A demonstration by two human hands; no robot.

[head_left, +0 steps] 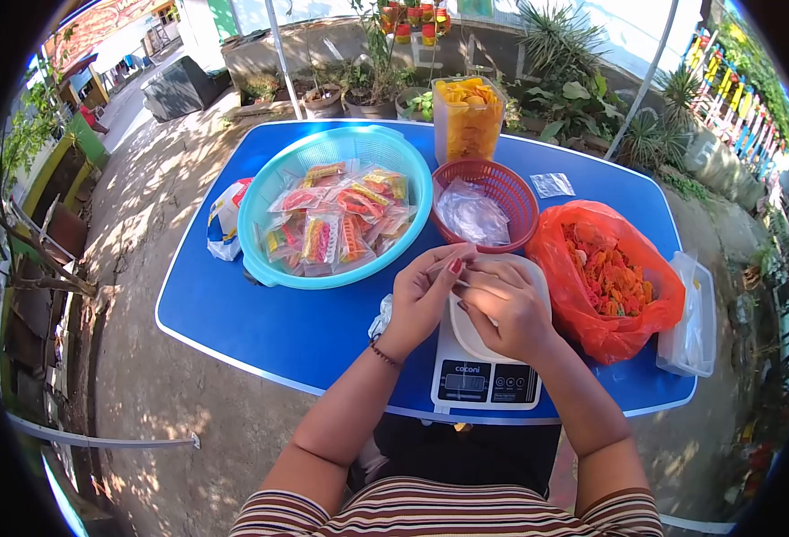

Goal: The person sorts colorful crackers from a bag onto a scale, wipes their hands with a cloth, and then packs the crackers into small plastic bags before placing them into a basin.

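My left hand (426, 291) and my right hand (508, 302) meet above a white kitchen scale (443, 356). Fingers of both hands are pinched together around something small and pale, mostly hidden between them. Beneath the hands, a white bowl (477, 338) rests on the scale. Just beyond them stands a red plastic basket (521, 192) with clear plastic bags (471, 213) inside. To the right, an open orange plastic bag (555, 259) holds many orange and red pieces (605, 273).
A turquoise colander (264, 268) full of filled clear packets (321, 240) stands at left on the blue table (206, 309). Behind is a clear tub of yellow-orange pieces (469, 121). A clear plastic container (690, 318) sits at the right edge; a flat plastic packet (553, 185) lies near the basket.
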